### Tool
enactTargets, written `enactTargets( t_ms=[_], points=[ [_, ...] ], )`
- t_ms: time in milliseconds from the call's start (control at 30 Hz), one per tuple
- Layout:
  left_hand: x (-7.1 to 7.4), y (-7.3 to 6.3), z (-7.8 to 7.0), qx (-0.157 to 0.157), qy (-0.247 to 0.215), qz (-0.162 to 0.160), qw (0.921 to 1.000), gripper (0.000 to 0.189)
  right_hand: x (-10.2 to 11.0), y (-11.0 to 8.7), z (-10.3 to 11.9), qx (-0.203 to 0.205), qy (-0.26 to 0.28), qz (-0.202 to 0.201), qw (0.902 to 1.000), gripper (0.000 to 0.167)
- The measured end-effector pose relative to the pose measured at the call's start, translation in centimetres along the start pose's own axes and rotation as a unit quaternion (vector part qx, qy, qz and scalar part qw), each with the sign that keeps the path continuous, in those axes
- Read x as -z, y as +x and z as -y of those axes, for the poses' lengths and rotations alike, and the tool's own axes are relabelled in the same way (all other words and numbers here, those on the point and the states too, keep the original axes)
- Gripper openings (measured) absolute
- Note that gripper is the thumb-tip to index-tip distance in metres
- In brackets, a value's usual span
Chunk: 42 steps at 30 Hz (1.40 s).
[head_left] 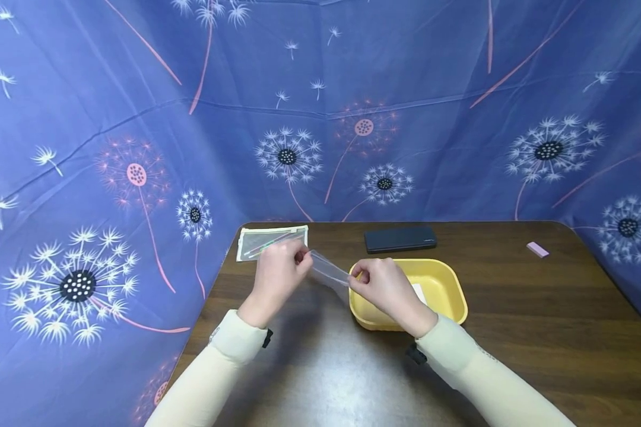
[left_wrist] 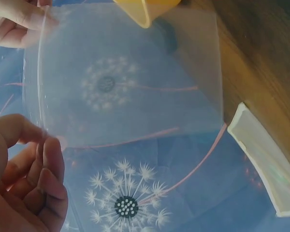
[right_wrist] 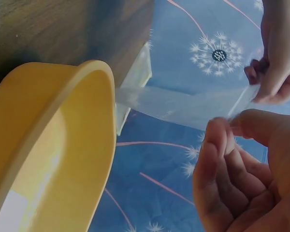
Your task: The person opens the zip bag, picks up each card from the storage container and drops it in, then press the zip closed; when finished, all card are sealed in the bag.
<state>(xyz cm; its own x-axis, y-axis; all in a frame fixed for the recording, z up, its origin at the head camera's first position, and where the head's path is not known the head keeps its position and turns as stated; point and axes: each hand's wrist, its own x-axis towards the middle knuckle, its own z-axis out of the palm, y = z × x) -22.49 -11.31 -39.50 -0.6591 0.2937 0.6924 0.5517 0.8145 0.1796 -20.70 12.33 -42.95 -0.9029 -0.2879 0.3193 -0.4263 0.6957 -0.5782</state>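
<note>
A clear zip bag is stretched between both hands above the table, its zip strip running along the edge they hold. My left hand pinches one end of that strip between thumb and fingers. At the other end, my right hand pinches the corner, close over the left rim of a yellow basin. Through the bag in the left wrist view, the backdrop's flower print shows, and nothing is seen inside. A white item lies in the basin.
Behind the left hand lies a white-edged zip pouch with thin coloured sticks inside. A dark flat case sits behind the basin. A small pink block is at the right on the brown table. A blue patterned cloth hangs behind.
</note>
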Motion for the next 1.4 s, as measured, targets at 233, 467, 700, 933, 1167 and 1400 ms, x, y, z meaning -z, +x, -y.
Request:
enactTargets(
  t_ms=[233, 467, 700, 933, 1167, 1400],
  points=[
    [0.6, 0.2, -0.4, 0.006, -0.010, 0.035, 0.9993, 0.015, 0.6, -0.1, -0.3, -0.033, 0.038, 0.023, 0.9985, 0.004],
    [0.4, 0.2, -0.8, 0.010, -0.035, 0.055, 0.9978, 0.016, 1.0, 0.0, -0.3, -0.031, 0.036, 0.013, 0.9988, 0.005],
    [0.1, 0.2, -1.5, 0.040, -0.091, 0.091, 0.9909, 0.012, 1.1, 0.3, -0.4, -0.032, 0.039, 0.010, 0.9987, 0.008],
    [-0.3, -0.2, -1.8, 0.051, -0.115, 0.061, 0.9902, 0.011, 0.8, 0.8, -0.6, 0.013, 0.017, -0.054, 0.9983, 0.009],
    [-0.4, -1.1, -1.7, 0.031, -0.095, 0.036, 0.9943, 0.008, 0.5, 0.5, -1.0, 0.023, -0.003, -0.072, 0.9971, 0.007],
    [-0.2, -2.4, -2.0, 0.049, -0.063, 0.059, 0.9951, 0.010, 0.2, -0.2, -1.3, 0.039, -0.027, -0.070, 0.9964, 0.007]
  ],
)
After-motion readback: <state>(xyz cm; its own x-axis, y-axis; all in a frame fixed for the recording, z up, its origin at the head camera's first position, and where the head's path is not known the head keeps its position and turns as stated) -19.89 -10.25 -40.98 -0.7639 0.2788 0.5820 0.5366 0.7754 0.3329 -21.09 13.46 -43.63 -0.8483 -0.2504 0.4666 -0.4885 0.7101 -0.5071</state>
